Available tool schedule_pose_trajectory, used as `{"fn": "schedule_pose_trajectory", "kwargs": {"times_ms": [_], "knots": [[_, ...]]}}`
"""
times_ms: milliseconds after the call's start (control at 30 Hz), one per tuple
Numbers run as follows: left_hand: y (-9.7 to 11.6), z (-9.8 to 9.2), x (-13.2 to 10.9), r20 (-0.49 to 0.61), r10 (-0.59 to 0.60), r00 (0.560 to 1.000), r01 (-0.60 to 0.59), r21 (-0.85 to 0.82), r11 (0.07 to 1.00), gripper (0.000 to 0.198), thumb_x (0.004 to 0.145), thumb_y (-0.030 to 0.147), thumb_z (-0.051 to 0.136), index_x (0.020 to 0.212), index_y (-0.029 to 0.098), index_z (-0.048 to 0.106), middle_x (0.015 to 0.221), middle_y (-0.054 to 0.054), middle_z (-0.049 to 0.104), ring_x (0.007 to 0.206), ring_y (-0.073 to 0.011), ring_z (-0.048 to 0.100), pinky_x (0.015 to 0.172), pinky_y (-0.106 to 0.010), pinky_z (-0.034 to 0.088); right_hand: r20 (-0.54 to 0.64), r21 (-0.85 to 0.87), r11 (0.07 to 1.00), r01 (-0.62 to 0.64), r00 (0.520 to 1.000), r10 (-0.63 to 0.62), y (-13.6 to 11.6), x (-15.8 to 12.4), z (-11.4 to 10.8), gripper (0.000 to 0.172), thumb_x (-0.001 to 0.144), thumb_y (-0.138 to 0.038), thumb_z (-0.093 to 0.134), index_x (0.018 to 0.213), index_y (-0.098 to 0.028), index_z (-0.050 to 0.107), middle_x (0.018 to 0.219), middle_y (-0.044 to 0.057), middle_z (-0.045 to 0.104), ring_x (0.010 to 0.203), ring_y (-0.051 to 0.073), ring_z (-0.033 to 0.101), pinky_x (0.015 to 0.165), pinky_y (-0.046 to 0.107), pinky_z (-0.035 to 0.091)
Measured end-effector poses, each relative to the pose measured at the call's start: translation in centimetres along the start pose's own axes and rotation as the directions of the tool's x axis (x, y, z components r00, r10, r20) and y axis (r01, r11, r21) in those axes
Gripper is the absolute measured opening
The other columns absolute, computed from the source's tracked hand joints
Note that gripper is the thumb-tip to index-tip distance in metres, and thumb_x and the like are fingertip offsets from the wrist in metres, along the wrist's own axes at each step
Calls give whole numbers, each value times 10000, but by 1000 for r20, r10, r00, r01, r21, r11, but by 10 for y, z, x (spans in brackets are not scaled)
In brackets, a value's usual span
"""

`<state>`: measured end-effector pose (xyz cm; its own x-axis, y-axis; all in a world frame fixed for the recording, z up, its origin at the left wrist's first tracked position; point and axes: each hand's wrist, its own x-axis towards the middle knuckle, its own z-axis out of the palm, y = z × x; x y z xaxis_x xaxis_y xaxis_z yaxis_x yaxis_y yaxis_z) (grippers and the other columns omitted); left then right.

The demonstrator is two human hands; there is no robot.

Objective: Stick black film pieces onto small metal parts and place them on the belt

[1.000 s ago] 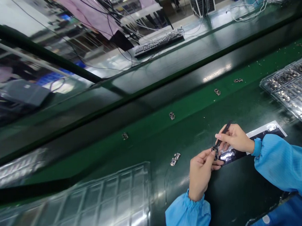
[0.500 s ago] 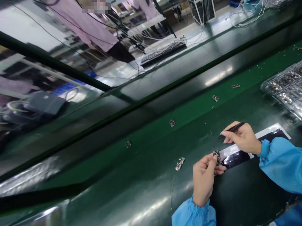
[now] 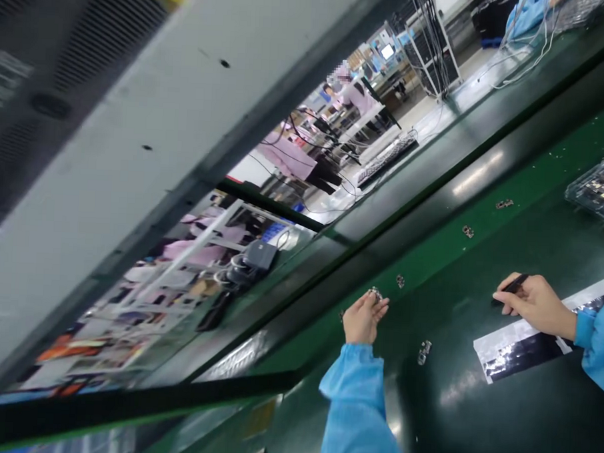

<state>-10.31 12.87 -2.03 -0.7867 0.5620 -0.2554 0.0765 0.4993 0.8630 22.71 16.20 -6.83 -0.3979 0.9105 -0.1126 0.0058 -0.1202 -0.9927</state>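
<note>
My left hand [image 3: 362,320] is raised over the green strip at the far side of the bench, its fingers closed on a small circuit board [image 3: 376,294]. Another small board [image 3: 400,281] lies just right of it. A slim black pen-shaped tool [image 3: 516,284] is pinched in my right hand [image 3: 536,303]; its exact kind is unclear. Beneath and beside that hand lies a white-edged sheet with shiny black film [image 3: 519,353], partly covered by the hand and sleeve. A loose circuit board [image 3: 424,352] rests on the bench between my hands.
More boards [image 3: 468,231] sit along the green strip. Clear plastic trays of parts [image 3: 601,189] stand at the right. A dark metal rail [image 3: 433,212] runs behind the strip, and a grey overhead housing [image 3: 150,133] fills the upper left. Co-workers in pink [image 3: 289,158] are beyond.
My left hand has moved away from the film sheet, forward and left to the green strip, carrying the circuit board. My right hand still holds the black tool near the sheet. The view has shifted left.
</note>
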Motion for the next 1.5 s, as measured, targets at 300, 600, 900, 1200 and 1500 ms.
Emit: {"fn": "schedule_pose_trajectory", "kwargs": {"times_ms": [300,600,900,1200,1500], "knots": [[-23,35,53,-19,33,999,-23,408,913,293,859,339,529,1065,132,554,974,-60,605,780,-146,600,667,-321,520,19,-36,999,1,1000,0,6,-1,0,266,759,-403,593,782,-139,573,555,35,617,513,159,624,485,241,491],[-14,36,50,65,125,990,-131,739,661,306,855,321,535,1112,154,545,1115,-84,567,944,-194,575,792,-393,493,27,-30,1000,-7,1000,8,13,-1,-1,315,759,-438,592,816,-129,583,545,42,627,522,160,631,460,228,486],[26,23,-16,177,377,909,-371,755,540,229,867,290,478,997,148,602,927,-100,656,910,-228,619,826,-377,469,-20,39,999,-9,1000,9,6,6,0,289,719,-402,631,779,-126,569,508,24,604,486,152,623,424,217,478],[-46,23,-210,814,557,165,-985,105,138,268,876,116,335,967,198,573,1069,-77,666,832,-157,651,687,-252,530,199,77,992,-99,977,82,-28,-1,-6,310,669,-387,695,757,-126,552,499,-2,591,456,124,597,427,210,471],[-62,58,-229,826,439,355,-921,390,10,168,834,99,430,860,199,562,1276,-87,549,764,-211,621,514,-326,537,340,-53,981,-188,920,195,-15,-6,-2,341,628,-388,736,705,-130,527,472,-36,549,432,110,579,405,194,452]]}}
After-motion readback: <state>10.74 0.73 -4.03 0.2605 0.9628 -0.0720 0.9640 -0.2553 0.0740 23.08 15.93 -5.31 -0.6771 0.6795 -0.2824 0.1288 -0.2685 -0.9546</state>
